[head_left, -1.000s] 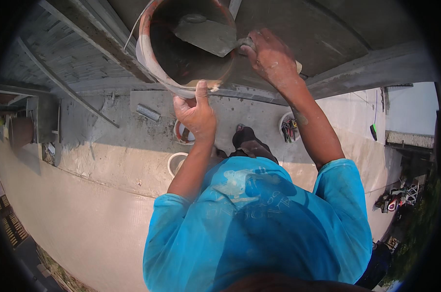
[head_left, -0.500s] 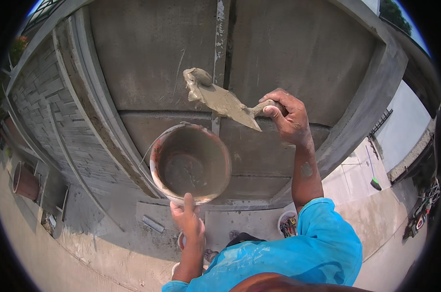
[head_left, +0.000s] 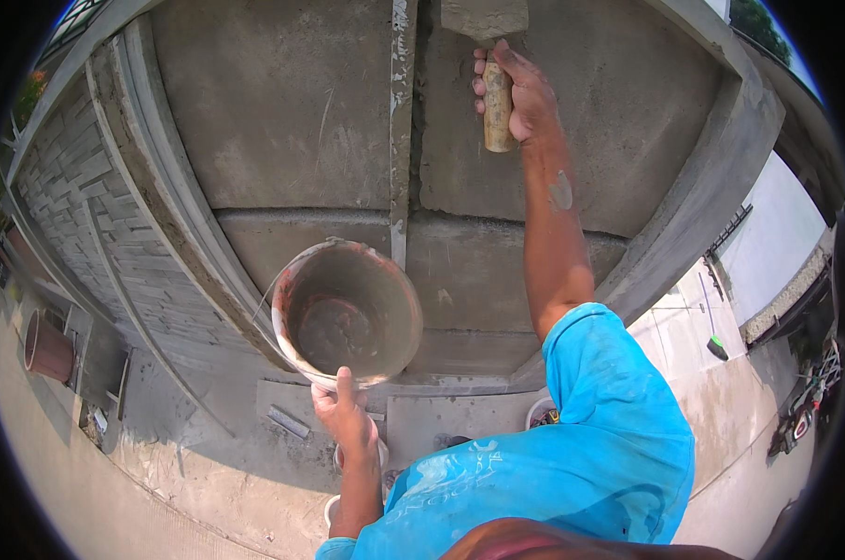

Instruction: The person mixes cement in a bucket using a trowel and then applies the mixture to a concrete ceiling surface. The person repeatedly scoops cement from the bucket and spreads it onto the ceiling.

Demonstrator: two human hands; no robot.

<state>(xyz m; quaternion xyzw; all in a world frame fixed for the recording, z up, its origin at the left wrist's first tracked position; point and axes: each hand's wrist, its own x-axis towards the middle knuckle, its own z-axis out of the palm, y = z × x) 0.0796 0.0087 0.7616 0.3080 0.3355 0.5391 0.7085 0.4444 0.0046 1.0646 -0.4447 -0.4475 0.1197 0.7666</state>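
My left hand [head_left: 346,413] grips the near rim of a round bucket [head_left: 405,322], thumb over the edge. Its inside is smeared with grey mortar, and a little lies at the bottom. High on the grey plastered wall [head_left: 553,121], my right hand [head_left: 525,91] is closed around the wooden handle of a trowel [head_left: 484,19]. The trowel's blade points up against or close to the wall and is cut off by the upper edge of the picture. A narrow vertical strip [head_left: 401,121] runs up the wall left of the trowel.
Stacked stone cladding [head_left: 96,205] covers the wall at left. A thin pole [head_left: 133,299] leans there, near a brown pot [head_left: 49,347]. By my feet are a metal bar [head_left: 289,422] and a white tool bucket [head_left: 540,411]. A green broom [head_left: 716,348] stands at right.
My right hand has raised the trowel up and away from above the bucket, turning its blade upward to the wall. The bucket in my left hand has shifted slightly left.
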